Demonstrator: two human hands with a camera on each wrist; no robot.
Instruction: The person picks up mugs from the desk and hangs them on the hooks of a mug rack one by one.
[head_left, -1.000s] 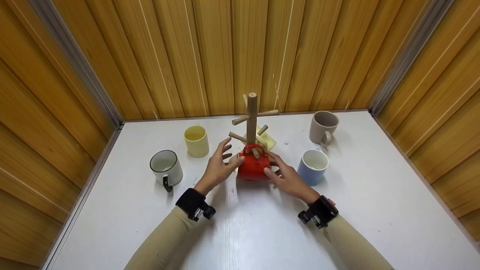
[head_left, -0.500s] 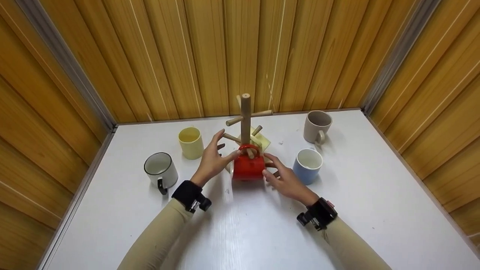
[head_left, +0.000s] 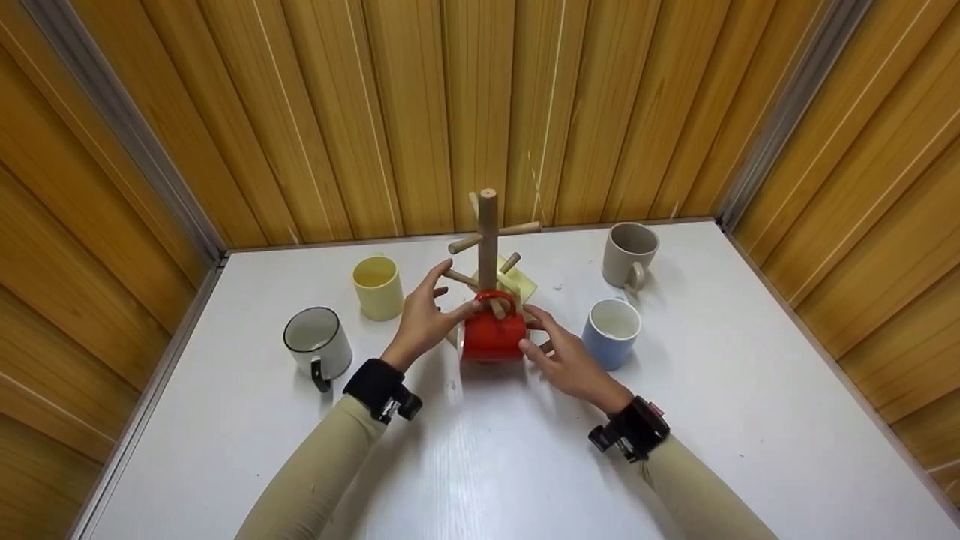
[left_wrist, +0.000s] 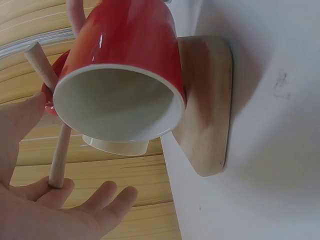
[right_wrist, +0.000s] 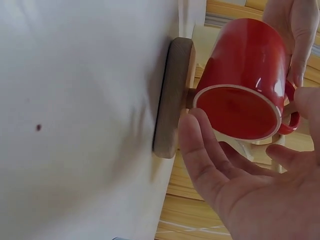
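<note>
One red mug hangs sideways by its handle from a low front peg of the rack, mouth facing the worktop's left edge! Left hand: loose, gripping nothing, thumb up at the handle, index fingertip at a second peg's end. Right hand: loose too, fingers spread about the mug's bottom; whether they touch it, I can't tell. Six pegs in sight. Four mugs stand upright: the yellow mug and black-rimmed mug toward the left edge, the blue mug just beside the right hand, the beige mug near the far right corner. One pale yellow piece peeks from behind the rack, mostly hidden. Room's narrow between left hand and yellow mug, tight at blue, wider from blue to the right edge, generous between the sleeves.
</note>
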